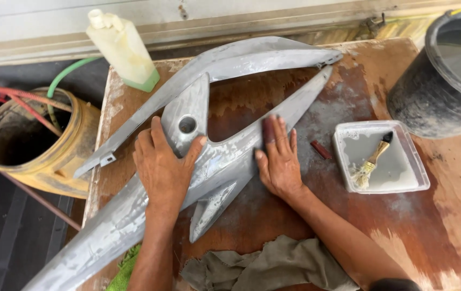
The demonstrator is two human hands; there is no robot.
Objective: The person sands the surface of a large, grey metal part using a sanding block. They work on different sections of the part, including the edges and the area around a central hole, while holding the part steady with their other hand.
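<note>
a: what's nearest?
b: a grey rag (273, 267) at the worktop (446, 215) edge

a: the hands?
b: left hand (161, 167), fingers spread, lies flat on the grey body panel (219, 161) across the worktop. right hand (279, 161), fingers together, presses a dark sanding piece (269, 131) on it

a: farther?
b: tray with a brush (371, 161), black bucket (446, 81), pale bottle (124, 49)
</note>
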